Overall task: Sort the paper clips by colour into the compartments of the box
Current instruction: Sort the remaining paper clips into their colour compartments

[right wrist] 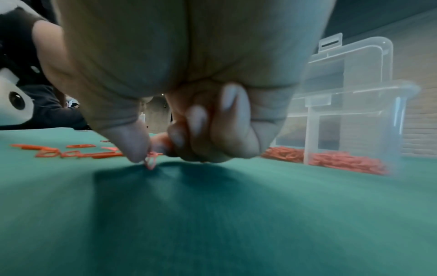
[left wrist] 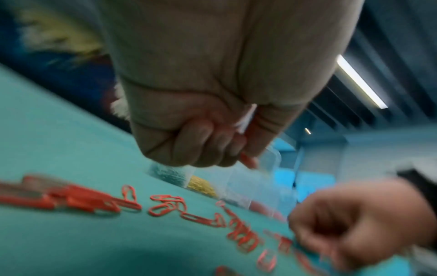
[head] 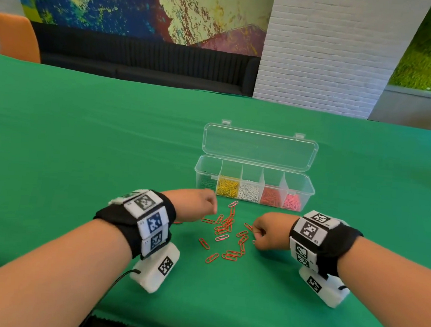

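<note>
Curling tight over the green surface (head: 88,139), both hands sit either side of a scatter of red paper clips (head: 226,231). Left hand (head: 196,204) is a closed fist near the box's front left corner — fingers (left wrist: 203,143) folded into the palm with a red clip (left wrist: 248,160) poking out under them and something white at the thumb crease, too blurred to name. Right hand (head: 268,231) is low at the right edge of the scatter, thumb and forefinger tips pinched on a single red clip (right wrist: 151,160) that touches the cloth, the other fingers (right wrist: 212,127) curled in. Clear box (head: 307,189) stands just beyond the clips, lid (head: 259,146) open and upright behind it — five compartments left to right: dark green, yellow, white, red, pink clips. Loose clips on the cloth are all red, some overlapping in a small heap between the hands.
</note>
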Tool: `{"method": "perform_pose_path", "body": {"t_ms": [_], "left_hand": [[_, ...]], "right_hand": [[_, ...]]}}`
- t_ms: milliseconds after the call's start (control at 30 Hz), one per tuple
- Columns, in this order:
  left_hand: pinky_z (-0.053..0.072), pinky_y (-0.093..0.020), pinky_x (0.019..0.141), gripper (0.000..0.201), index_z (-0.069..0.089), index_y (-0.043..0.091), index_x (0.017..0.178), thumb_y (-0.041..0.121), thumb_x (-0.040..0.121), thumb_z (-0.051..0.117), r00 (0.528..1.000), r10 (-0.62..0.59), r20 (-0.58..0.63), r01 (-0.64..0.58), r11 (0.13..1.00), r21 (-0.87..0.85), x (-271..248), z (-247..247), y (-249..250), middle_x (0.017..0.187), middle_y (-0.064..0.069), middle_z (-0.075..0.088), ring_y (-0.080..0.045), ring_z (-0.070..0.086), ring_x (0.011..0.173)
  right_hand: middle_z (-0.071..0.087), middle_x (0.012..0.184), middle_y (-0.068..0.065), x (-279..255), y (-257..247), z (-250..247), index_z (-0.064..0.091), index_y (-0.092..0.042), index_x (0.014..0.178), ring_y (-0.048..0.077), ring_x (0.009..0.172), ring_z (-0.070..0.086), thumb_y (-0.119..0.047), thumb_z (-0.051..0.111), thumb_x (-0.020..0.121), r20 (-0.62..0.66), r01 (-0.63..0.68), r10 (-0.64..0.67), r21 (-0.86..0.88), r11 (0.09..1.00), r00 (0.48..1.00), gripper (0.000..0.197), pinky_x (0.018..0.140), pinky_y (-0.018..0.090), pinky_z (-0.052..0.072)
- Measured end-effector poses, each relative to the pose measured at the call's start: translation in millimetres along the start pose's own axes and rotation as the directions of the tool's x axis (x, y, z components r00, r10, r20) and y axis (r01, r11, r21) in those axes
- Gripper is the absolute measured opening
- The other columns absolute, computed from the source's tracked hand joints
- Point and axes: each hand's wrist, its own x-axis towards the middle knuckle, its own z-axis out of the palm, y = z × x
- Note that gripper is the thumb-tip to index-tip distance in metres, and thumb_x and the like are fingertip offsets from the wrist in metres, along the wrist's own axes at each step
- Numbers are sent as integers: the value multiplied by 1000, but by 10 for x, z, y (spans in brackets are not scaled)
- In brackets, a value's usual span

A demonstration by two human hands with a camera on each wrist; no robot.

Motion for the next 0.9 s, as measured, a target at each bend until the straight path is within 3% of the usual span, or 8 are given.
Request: {"method": "perform_pose_path", "body": {"t_ms": [67, 167, 267, 333, 433, 633, 767, 900], "left_hand": [[36, -23, 65, 7, 54, 27, 92, 26, 92, 47, 997, 47, 64, -61, 965, 255, -34, 43, 60, 72, 13, 46, -12, 47, 70], [37, -23, 67, 21, 57, 29, 106, 23, 87, 51, 990, 41, 137, -84, 939, 333, 3, 123, 81, 77, 11, 49, -14, 50, 75], [42, -21, 54, 23, 53, 20, 101, 6, 90, 38, 978, -33, 208, 57, 992, -112, 87, 183, 88, 73, 2, 55, -11, 52, 56], [44, -20, 47, 29, 51, 12, 95, -2, 91, 26, 963, -38, 266, 162, 871, -463, 85, 162, 81, 71, -8, 56, -12, 53, 48], [52, -23, 54, 33, 52, 7, 98, 3, 93, 20, 943, 51, 328, 195, 713, -673, 58, 56, 8, 79, -17, 59, -20, 60, 58], [56, -23, 57, 29, 51, 9, 99, 0, 94, 24, 951, 107, 290, 156, 643, -750, 51, -1, -73, 82, -18, 64, -20, 63, 63], [56, -20, 56, 32, 52, 10, 95, -16, 91, 34, 974, 65, 216, 93, 755, -649, 87, 66, -119, 82, -14, 64, -14, 65, 58], [53, -17, 57, 36, 52, 15, 87, -14, 90, 32, 997, -8, 83, 41, 915, -402, 97, 35, -199, 82, -7, 63, -14, 61, 65]], "right_hand": [[41, 63, -5, -20, 4, -23, 38, -21, 64, 15, 62, 40, -24, 46, 88, -24, -15, 16, 65, 998, 1000, 26, 57, 22, 36], [47, 65, -3, -19, 29, -106, 40, -19, 68, 12, 54, 39, -17, 38, 92, -61, -63, 91, 361, 930, 994, 24, 52, 21, 36], [51, 60, 5, 22, 72, -161, 37, -13, 70, 14, 44, 32, 0, 32, 88, -22, -66, 118, 718, 693, 993, 23, 43, 19, 28], [48, 54, 7, 30, 107, -173, 34, -12, 69, 12, 36, 29, 6, 30, 83, -35, -38, 122, 837, 546, 992, 23, 38, 13, 23], [44, 50, 8, 23, 147, -192, 32, -12, 69, 9, 29, 26, 7, 28, 84, -37, -12, 101, 892, 451, 994, 25, 36, 8, 21], [44, 50, 6, 59, 145, -178, 36, -14, 75, 9, 30, 27, 10, 28, 84, -25, -49, 144, 870, 491, 989, 27, 36, 10, 21], [46, 46, 0, 81, 115, -147, 47, -16, 81, 8, 29, 28, 6, 31, 86, -16, -105, 192, 793, 601, 981, 27, 38, 12, 22], [51, 58, -6, 70, 65, -180, 52, -22, 76, 8, 47, 39, -1, 34, 87, -99, -100, 193, 582, 807, 976, 30, 45, 20, 30]]}}
